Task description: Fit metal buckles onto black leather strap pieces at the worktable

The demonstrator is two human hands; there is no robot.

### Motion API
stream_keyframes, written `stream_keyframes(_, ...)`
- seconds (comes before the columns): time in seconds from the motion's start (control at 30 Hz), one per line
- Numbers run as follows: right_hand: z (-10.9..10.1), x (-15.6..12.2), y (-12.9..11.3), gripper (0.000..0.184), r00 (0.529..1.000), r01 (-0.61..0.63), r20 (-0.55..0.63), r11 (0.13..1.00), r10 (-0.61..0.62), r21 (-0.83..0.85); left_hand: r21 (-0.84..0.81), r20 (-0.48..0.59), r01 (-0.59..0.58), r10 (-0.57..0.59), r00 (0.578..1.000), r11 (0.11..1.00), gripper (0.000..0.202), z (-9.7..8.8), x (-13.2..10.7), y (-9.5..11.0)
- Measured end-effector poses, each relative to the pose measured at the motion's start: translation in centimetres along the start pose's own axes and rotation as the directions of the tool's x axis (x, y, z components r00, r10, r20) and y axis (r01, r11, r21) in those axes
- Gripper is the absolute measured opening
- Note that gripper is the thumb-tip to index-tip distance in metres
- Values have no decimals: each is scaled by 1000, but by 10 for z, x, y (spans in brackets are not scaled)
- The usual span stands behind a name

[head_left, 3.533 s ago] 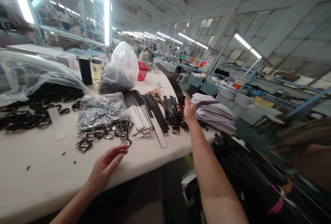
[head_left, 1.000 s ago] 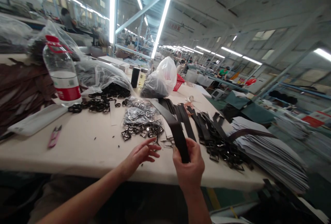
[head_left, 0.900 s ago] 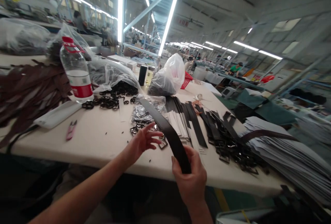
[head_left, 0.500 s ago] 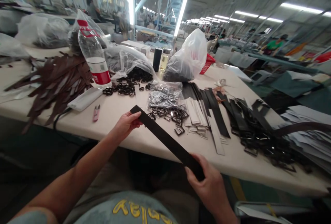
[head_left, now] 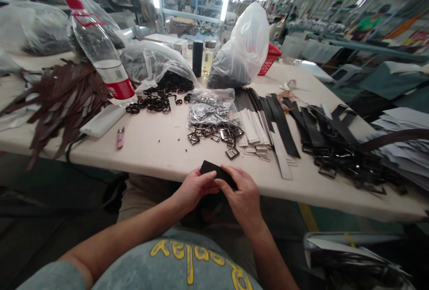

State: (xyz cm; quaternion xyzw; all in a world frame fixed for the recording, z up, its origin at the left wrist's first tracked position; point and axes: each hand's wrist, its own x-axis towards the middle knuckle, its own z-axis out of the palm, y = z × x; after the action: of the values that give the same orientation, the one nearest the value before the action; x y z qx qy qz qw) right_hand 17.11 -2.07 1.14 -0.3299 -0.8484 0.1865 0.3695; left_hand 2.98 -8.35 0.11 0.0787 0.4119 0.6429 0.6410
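Flat black strap: held in both hands, at the near edge of the table in front of the grey-shirted torso; folded or partly hidden by fingers, impossible to tell.

Left hand: closed on the strap's left end, thumb pressed across the upper face.

Right hand: closed on the strap's other end, thumb close to the left thumb.

Work table: cream-coloured top, rounded front edge.

Dark square metal buckles: loose pile, just beyond the hands; one lying nearest to the edge.

Clear plastic bag of shiny metal pieces: directly behind the buckles.

Black-and-white flat strips: overlapping stack, right of the buckles.

Black straps with dark buckles: tangled heap, farther right.

White sheets: thick stack at far right, one dark brown strap laid across.

Small black loops: scattered behind and left of the buckles, partly spilling from a translucent bag.

Pink-handled snips: flat on the tabletop, well left of the hands.

Dark brown strips: broad heap at left, some ends hanging over the edge.

Clear plastic bottle: red cap, red-and-white label, beside the brown heap.

Red perforated basket: at the back, beside a bulging white plastic bag.
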Motion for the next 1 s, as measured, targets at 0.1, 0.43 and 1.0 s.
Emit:
stream_keyframes(0.1,2,-6,6,34,999,36,12,999,-36,-6,16,6,23,-23,1000,1000,35,-7,0,-3)
stream_keyframes(0.43,3,-14,7,27,987,-117,133,975,93,187,84,-16,30,-29,999,996,33,-8,-7,-3)
stream_keyframes(1.0,1,-13,1,13,989,15,149,1000,-11,-28,747,390,-519,360,848,415,10,-5,-8,23)
